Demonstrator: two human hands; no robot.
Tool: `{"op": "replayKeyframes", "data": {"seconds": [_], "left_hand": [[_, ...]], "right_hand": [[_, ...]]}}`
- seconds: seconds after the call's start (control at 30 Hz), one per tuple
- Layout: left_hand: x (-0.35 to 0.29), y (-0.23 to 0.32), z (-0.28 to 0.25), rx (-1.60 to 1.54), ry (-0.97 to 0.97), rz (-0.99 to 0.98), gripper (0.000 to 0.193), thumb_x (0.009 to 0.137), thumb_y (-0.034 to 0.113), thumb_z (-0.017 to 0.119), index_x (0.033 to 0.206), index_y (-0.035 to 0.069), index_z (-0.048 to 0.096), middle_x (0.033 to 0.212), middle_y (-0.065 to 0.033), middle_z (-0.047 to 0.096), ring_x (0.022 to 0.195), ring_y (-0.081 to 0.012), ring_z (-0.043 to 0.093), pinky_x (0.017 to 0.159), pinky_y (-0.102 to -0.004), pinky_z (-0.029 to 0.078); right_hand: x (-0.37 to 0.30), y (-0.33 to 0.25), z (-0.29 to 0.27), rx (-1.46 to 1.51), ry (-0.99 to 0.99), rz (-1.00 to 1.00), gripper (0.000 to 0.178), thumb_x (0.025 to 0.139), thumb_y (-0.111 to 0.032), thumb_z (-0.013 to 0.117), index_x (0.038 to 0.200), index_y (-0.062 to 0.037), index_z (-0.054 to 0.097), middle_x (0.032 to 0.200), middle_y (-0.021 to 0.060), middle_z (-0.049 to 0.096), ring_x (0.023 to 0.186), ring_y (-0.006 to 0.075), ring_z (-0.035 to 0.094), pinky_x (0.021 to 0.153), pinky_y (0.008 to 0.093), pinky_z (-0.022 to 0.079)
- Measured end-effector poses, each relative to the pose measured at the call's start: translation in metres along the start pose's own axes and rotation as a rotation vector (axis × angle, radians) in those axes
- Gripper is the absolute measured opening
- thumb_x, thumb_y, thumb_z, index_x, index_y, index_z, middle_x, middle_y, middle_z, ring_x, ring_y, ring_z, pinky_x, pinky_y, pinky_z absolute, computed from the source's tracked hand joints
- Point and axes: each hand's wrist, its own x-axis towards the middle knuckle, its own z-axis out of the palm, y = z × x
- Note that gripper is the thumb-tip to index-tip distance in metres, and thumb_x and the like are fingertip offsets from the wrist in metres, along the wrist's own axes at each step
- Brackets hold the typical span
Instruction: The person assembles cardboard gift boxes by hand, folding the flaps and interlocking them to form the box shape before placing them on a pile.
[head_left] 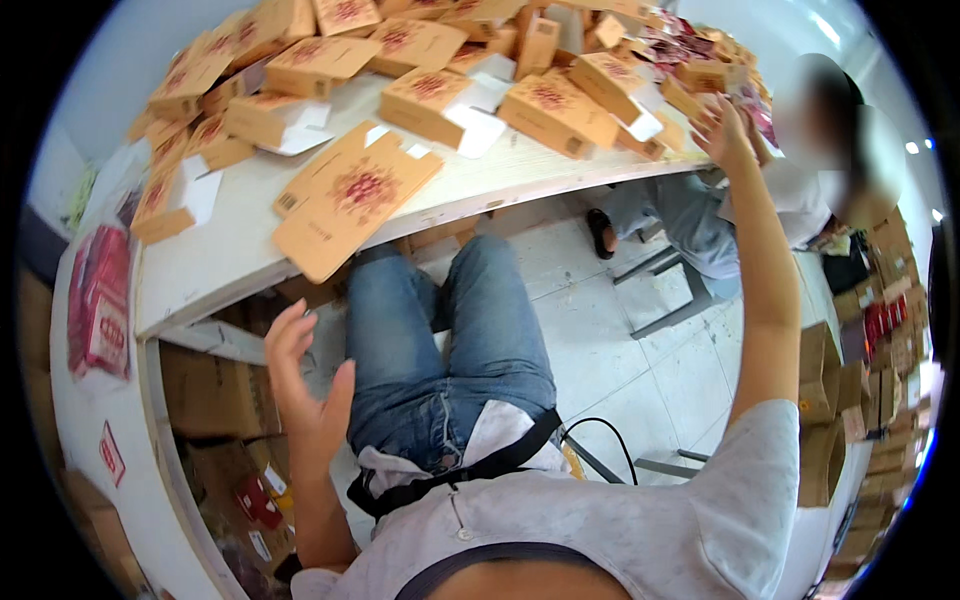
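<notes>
My left hand (305, 365) is raised in front of the table's near edge, fingers spread and thumb out, holding nothing. Closest to it lies a flat, folded tan carton (350, 200) with a red flower print, one corner jutting over the edge. At the far right, my right hand (722, 132) reaches out on a stretched arm, its fingers apart beside the piled boxes. I see nothing gripped in it, though contact with the boxes behind cannot be made out. Open-flapped tan boxes (560, 112) and dark red packets (680, 48) lie around there.
More tan boxes (320, 62) heap along the back of the white table (225, 265). Wrapped red packs (102, 310) rest at the left. Another person (800, 190) sits at the right, near a grey stool (670, 310). Cartons (885, 400) are stacked along the right side.
</notes>
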Motion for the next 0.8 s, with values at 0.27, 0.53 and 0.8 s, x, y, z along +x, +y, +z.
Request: {"op": "replayKeyframes", "data": {"seconds": [0.27,0.53,0.8], "left_hand": [[0.074,-0.043,0.026,0.412,0.102,0.130,0.044,0.078,0.024,0.064,0.115,0.004,0.052,0.127,-0.0215,0.039,0.120,-0.0375,0.033,0.098,-0.0435,0.029],[0.097,-0.074,0.029,0.598,0.005,0.041,0.059,0.073,0.037,0.068,0.115,0.001,0.050,0.126,-0.0229,0.040,0.120,-0.0383,0.034,0.099,-0.0471,0.025],[0.091,-0.081,0.035,0.620,0.085,0.139,0.060,0.072,0.038,0.068,0.116,0.004,0.047,0.124,-0.0191,0.044,0.117,-0.0350,0.038,0.098,-0.0442,0.027]], "right_hand": [[-0.061,0.058,0.097,-0.313,-0.383,-0.186,0.026,0.085,-0.027,0.054,0.103,-0.0082,0.056,0.092,0.0036,0.058,0.075,0.0117,0.055,0.063,0.0253,0.045],[-0.174,0.136,0.262,-0.938,-0.569,-1.018,0.034,0.078,-0.031,0.059,0.088,0.0020,0.062,0.089,0.0175,0.059,0.085,0.0312,0.057,0.073,0.0393,0.048],[-0.191,0.165,0.284,-0.864,-0.167,-1.142,0.032,0.074,-0.034,0.063,0.079,-0.0030,0.057,0.088,0.0129,0.053,0.090,0.0293,0.049,0.072,0.0430,0.038]]}}
